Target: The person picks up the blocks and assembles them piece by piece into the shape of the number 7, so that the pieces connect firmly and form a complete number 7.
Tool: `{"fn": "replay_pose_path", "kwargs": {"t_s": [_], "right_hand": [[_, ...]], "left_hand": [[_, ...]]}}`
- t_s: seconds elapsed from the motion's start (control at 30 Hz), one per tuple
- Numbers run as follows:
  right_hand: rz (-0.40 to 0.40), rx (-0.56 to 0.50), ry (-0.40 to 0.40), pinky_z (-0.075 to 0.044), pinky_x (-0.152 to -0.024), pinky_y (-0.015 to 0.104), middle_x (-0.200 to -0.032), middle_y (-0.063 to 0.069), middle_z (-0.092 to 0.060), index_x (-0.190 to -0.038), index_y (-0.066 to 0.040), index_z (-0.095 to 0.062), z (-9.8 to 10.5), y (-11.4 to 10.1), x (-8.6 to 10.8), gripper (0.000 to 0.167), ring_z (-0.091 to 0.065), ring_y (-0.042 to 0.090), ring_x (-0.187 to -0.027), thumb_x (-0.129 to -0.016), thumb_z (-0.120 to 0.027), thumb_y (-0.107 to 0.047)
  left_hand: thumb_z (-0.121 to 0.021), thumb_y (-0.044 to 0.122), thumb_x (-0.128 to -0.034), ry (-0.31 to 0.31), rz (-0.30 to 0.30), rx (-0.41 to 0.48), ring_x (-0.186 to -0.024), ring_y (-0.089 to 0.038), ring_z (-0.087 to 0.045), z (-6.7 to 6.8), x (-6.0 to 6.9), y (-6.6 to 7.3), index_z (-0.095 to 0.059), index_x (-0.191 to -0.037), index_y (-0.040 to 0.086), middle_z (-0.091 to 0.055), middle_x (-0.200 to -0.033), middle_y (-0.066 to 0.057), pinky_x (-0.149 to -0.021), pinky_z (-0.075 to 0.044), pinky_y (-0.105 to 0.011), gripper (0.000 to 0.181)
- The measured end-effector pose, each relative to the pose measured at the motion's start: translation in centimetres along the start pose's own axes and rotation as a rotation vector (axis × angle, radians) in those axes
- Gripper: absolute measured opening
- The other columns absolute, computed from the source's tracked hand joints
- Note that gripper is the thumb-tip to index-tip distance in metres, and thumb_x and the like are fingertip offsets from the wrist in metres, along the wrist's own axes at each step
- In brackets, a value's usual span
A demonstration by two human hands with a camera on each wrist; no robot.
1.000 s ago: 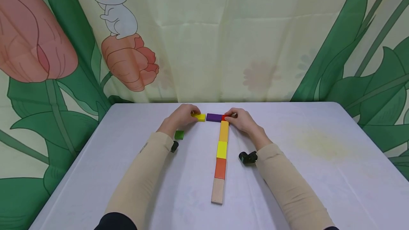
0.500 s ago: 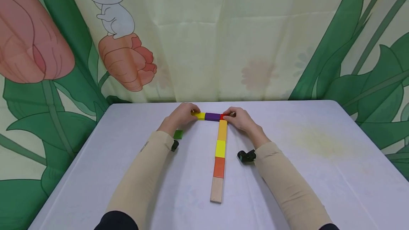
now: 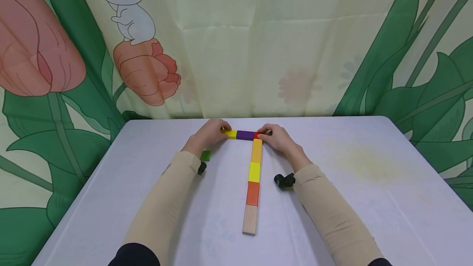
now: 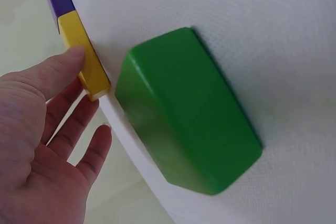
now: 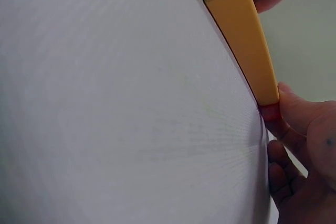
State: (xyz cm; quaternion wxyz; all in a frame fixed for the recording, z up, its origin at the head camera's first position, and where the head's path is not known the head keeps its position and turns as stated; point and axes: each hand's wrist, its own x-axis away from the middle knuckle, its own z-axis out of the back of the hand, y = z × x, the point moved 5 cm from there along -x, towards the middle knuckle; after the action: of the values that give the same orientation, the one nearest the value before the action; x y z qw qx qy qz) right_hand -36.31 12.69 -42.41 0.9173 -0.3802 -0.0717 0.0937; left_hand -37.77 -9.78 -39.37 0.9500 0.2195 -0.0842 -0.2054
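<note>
At the far side of the table, my left hand pinches a yellow block between thumb and fingers. That block's inner end meets a purple block. My right hand pinches a small red block at the purple block's other end. From this corner a row runs toward me: an orange-yellow block, a yellow block, a red-orange block and a plain wooden block, end to end. Part of the red block is hidden by my fingers.
A loose green block lies near my left wrist, apart from the rows. The white-covered table ends just beyond my hands, in front of a printed curtain. Black wrist cameras hang under both sleeves, the right one close to the tabletop.
A small gap between the held yellow block and the purple block has closed; they now touch. Both hands keep their grip. The head view has shifted slightly.
</note>
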Motion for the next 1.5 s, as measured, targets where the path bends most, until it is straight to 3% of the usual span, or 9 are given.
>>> {"fn": "replay_pose_path", "kwargs": {"t_s": [0.43,1.2,1.5], "right_hand": [[0.000,-0.012,0.001,-0.046,-0.091,0.039,-0.116,0.009,-0.065,-0.122,-0.010,-0.070,0.05,0.02,0.01,0.024,-0.053,0.029,-0.103,-0.101,-0.064,-0.020],[-0.003,-0.008,-0.002,-0.046,-0.093,0.040,-0.117,0.009,-0.065,-0.122,-0.010,-0.069,0.05,-0.21,0.19,0.023,-0.054,0.029,-0.104,-0.101,-0.063,-0.019],[0.002,-0.006,0.006,-0.046,-0.092,0.039,-0.115,0.009,-0.065,-0.121,-0.010,-0.070,0.07,-0.18,0.19,0.023,-0.054,0.029,-0.102,-0.101,-0.063,-0.019]], "left_hand": [[-0.071,0.004,-0.0933,0.005,-0.032,-0.002,-0.107,-0.027,-0.059,0.15,-0.24,-0.10,-0.071,-0.122,0.002,-0.068,-0.117,-0.011,-0.100,-0.047,-0.037,0.029],[-0.071,0.003,-0.0927,0.002,-0.035,0.016,-0.108,-0.026,-0.058,-0.07,-0.51,-0.27,-0.072,-0.122,0.003,-0.069,-0.118,-0.010,-0.101,-0.046,-0.036,0.029],[-0.071,0.008,-0.0942,0.006,0.009,0.021,-0.120,-0.028,-0.056,-0.46,-0.34,-0.53,-0.068,-0.128,0.006,-0.065,-0.129,-0.011,-0.108,-0.042,-0.039,0.034]]}}
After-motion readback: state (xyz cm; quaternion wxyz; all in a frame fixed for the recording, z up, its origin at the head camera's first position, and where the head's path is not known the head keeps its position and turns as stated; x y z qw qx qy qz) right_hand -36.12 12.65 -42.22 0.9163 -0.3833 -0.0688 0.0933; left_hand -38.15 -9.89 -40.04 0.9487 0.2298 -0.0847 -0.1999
